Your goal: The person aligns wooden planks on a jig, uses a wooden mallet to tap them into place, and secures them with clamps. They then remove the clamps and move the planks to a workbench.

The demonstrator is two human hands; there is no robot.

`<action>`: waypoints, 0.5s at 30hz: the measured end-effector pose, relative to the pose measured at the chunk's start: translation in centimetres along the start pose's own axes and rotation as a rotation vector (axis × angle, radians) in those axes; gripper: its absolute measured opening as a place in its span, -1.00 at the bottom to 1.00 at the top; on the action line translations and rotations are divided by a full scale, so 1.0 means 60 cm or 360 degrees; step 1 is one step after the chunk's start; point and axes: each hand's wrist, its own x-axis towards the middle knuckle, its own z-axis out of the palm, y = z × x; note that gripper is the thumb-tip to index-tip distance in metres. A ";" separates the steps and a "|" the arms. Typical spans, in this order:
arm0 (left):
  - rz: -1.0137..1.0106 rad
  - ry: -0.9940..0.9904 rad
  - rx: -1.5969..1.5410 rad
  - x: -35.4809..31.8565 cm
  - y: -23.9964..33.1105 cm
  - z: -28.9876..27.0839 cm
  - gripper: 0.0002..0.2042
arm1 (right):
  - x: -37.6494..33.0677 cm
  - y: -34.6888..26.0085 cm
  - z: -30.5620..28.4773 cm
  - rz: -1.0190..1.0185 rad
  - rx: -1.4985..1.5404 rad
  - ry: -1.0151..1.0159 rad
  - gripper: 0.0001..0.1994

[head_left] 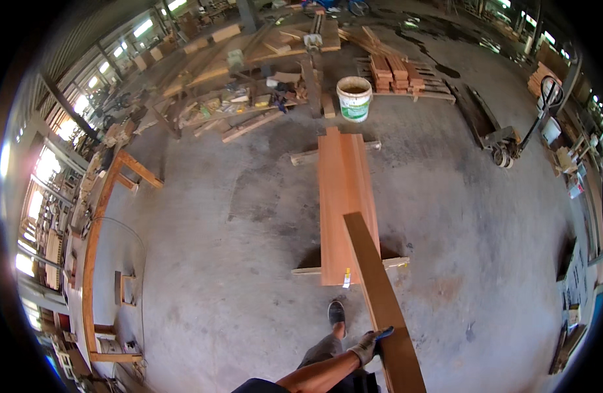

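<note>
From the lower edge my left forearm reaches across, and my left hand [368,346], in a grey glove with blue on the fingers, is closed on the edge of a long brown plank [378,281]. The plank slants from the lower right up toward the middle, and its far end overlaps the view of several reddish boards [341,190] lying side by side. Those boards rest on two wooden crosspieces on the floor. A small white and yellow tag [347,278] shows at their near end. My right hand is out of view.
Beyond the boards stands a white bucket [354,105], beside a pallet [432,97] of stacked reddish wood. A pallet jack [501,141] is at the right. Timber and scraps [249,105] lie far left. A wooden frame [92,262] and a thin cable [143,288] lie along the left.
</note>
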 end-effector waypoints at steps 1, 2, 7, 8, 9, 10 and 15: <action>0.0120 -0.0029 -0.0031 -0.029 0.006 -0.007 -0.58 | -0.014 0.011 -0.002 -0.0061 -0.0076 -0.0005 -0.36; 0.0239 -0.0051 -0.0056 -0.067 0.020 -0.011 -0.57 | -0.028 0.031 -0.002 -0.0129 -0.0151 -0.0016 -0.36; 0.0886 -0.0436 -0.0493 -0.181 0.053 -0.131 -0.71 | -0.069 0.048 0.000 -0.0758 -0.0719 -0.0127 -0.36; 0.1173 -0.0424 -0.0298 -0.237 0.066 -0.126 -0.55 | -0.070 0.008 0.006 -0.0617 -0.0116 -0.0199 -0.30; 0.1417 -0.0426 -0.0105 -0.303 0.088 -0.094 -0.39 | -0.070 -0.009 0.009 -0.0495 0.0128 -0.0265 -0.20; 0.1340 -0.0240 -0.0208 -0.361 0.098 -0.091 -0.20 | -0.016 0.008 -0.007 -0.0759 -0.0214 -0.0168 -0.10; 0.1891 -0.0780 -0.0559 -0.587 0.107 -0.214 -0.41 | 0.028 -0.234 0.029 -0.1242 -0.1671 0.0169 0.04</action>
